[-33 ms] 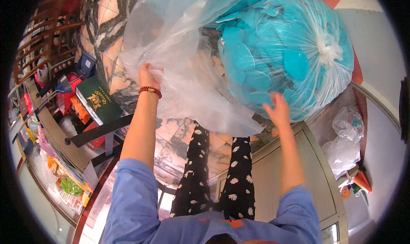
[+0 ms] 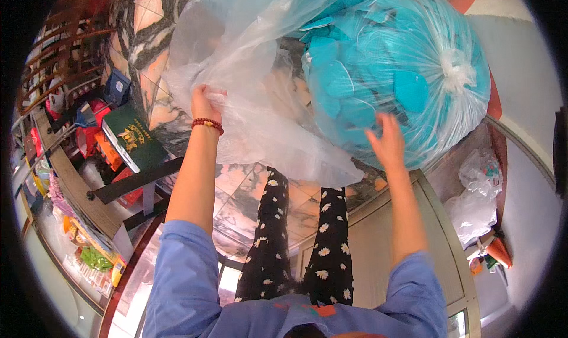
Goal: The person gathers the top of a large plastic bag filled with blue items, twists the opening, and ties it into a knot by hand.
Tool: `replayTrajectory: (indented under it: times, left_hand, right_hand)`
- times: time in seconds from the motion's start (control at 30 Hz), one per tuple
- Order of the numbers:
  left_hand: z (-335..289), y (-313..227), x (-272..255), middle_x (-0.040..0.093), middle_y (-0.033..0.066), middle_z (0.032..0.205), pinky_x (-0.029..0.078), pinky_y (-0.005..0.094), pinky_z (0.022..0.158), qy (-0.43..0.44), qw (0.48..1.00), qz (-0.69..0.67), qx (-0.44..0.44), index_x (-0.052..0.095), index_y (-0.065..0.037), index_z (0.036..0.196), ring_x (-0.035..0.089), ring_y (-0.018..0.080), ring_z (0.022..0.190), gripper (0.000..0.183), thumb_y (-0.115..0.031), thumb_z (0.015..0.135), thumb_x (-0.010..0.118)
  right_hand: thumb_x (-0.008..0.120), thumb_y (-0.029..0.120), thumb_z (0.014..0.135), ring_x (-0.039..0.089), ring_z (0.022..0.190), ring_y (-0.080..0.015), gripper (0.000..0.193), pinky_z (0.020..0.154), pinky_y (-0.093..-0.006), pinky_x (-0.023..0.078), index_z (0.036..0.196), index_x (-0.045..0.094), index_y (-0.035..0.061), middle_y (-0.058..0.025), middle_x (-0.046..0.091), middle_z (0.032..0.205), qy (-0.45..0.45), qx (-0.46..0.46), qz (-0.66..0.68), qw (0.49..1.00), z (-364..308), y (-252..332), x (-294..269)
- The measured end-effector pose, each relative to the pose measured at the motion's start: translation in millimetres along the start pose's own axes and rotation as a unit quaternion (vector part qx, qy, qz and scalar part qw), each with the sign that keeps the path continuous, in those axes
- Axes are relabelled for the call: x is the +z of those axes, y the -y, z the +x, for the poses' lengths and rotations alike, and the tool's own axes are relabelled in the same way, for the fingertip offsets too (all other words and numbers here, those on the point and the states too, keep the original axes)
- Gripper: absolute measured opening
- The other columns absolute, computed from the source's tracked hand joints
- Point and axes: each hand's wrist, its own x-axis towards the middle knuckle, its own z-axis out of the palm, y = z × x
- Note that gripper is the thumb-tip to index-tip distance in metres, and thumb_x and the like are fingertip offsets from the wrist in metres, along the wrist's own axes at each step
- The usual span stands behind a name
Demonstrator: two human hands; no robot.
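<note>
A: While the left hand [image 2: 205,106] presses thumb and fingers together, what does it have?

B: A gathered fold of the loose clear plastic [image 2: 254,110], pinched near the plastic's left edge, over the tiled floor [image 2: 234,184].

A: Which way does that plastic run?

B: Its long axis slants from the far middle of the scene toward the near right, where it tapers to a loose corner [image 2: 354,175]. Nearly all of it lies to the left of the right hand [image 2: 389,142].

A: So which hand is nearer that corner?

B: The right one. The corner is just beside it, on its near left, while the left hand is well apart, across the plastic.

A: Is the right hand gripping anything?

B: Nothing that I can see. Its thumb stands away from the fingers, in front of the filled bag [image 2: 435,48], which has blue pieces [image 2: 409,91] inside and a knot [image 2: 458,70] on its right side. Whether the fingertips touch that bag, I cannot tell.

A: What differs from a moment earlier?

B: Little. The right hand reaches slightly farther into the scene. The left keeps its pinch in almost the same place, and the filled bag shows no clear change.
</note>
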Motion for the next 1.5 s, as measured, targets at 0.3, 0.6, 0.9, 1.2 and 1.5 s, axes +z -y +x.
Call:
replayTrajectory:
  times: [0.3,0.6,0.9,1.2,1.5]
  left_hand:
    - [27.1,0.9,34.1,0.058,0.0099,0.107,0.046,0.0345,0.079,0.024,0.987,0.13,0.093,0.052,-0.004,0.114,0.057,0.0199,0.096,0.033,-0.02,0.086,0.059]
    - [-77.0,61.3,121.6,0.056,0.0174,0.122,0.043,0.0394,0.097,0.361,0.651,0.312,0.59,0.05,0.0,0.124,0.052,0.0335,0.115,0.05,0.0,0.076,0.067]
    - [164.6,267.2,149.6,0.056,0.0248,0.127,0.042,0.0431,0.099,0.117,0.934,0.336,-0.028,0.052,0.005,0.126,0.055,0.0366,0.116,0.043,-0.024,0.097,0.039]
    - [231.4,314.7,185.0,0.061,0.0115,0.095,0.049,0.0358,0.072,0.239,0.953,0.168,-0.08,0.056,-0.008,0.126,0.057,0.0195,0.083,0.054,-0.05,0.094,0.044]
    - [233.9,336.3,186.4,0.062,0.0111,0.096,0.05,0.0349,0.074,0.25,0.952,0.16,-0.08,0.057,-0.006,0.123,0.058,0.0195,0.084,0.052,-0.048,0.093,0.047]
  right_hand:
    - [0.083,0.036,0.062,0.026,0.139,-0.0403,0.101,0.112,-0.0538,0.023,0.145,0.032,0.0076,-0.0231,0.035,0.145,0.042,-0.303,-0.372,0.876,186.4,132.7,60.2]
    - [0.078,0.033,0.071,0.036,0.133,-0.0375,0.078,0.106,-0.0542,0.031,0.137,0.043,0.0109,-0.0197,0.045,0.137,-0.306,-0.255,-0.213,0.892,176.6,75.1,-16.7]
    - [0.074,0.052,0.075,0.045,0.124,-0.0367,0.084,0.105,-0.0428,0.035,0.134,0.046,-0.0006,-0.0223,0.048,0.132,-0.351,0.003,-0.207,0.913,178.2,-137.2,-126.4]
    - [0.059,0.065,0.081,0.052,0.112,-0.0414,0.074,0.089,-0.0478,0.042,0.119,0.059,0.0009,-0.0203,0.057,0.121,-0.437,0.047,-0.316,0.841,185.2,-245.6,-63.0]
    - [0.056,0.026,0.093,0.062,0.103,-0.03,0.04,0.093,-0.0367,0.044,0.123,0.059,-0.0001,-0.0183,0.063,0.117,-0.307,0.017,-0.138,0.942,169.7,-242.6,-94.2]
